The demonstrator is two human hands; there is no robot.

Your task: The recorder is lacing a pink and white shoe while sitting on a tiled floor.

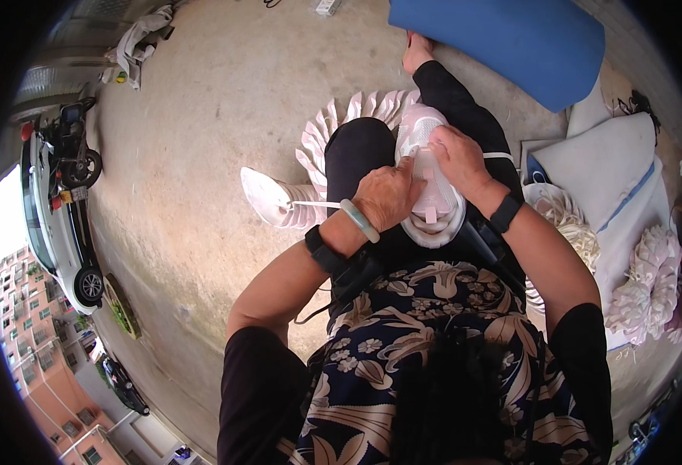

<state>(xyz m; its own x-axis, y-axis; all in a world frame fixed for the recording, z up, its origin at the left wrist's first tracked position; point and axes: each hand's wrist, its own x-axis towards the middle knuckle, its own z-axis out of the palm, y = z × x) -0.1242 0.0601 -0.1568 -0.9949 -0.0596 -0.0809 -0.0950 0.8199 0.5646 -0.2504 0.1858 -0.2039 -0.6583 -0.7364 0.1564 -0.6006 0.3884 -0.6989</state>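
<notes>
A pink-and-white shoe upper (434, 190) lies lengthwise on my lap, its toe pointing away from me and its opening nearest my body. My left hand (391, 192) is closed at its left edge, fingertips by the lacing area. On the other side my right hand (460, 160) grips it near the toe, fingers bent over the edge. Whether anything small is between my fingertips I cannot make out. Left of my knee, a curved row of similar uppers (310, 159) stands nested on the floor, with a white cord (314, 204) running from it toward my left wrist.
Bundled pale uppers (643, 287) lie at the right beside white sheeting (608, 167). A blue mat (511, 46) spreads at the far right, near my bare foot (417, 54). Along the left stand a motorbike (77, 151) and a white car (54, 240).
</notes>
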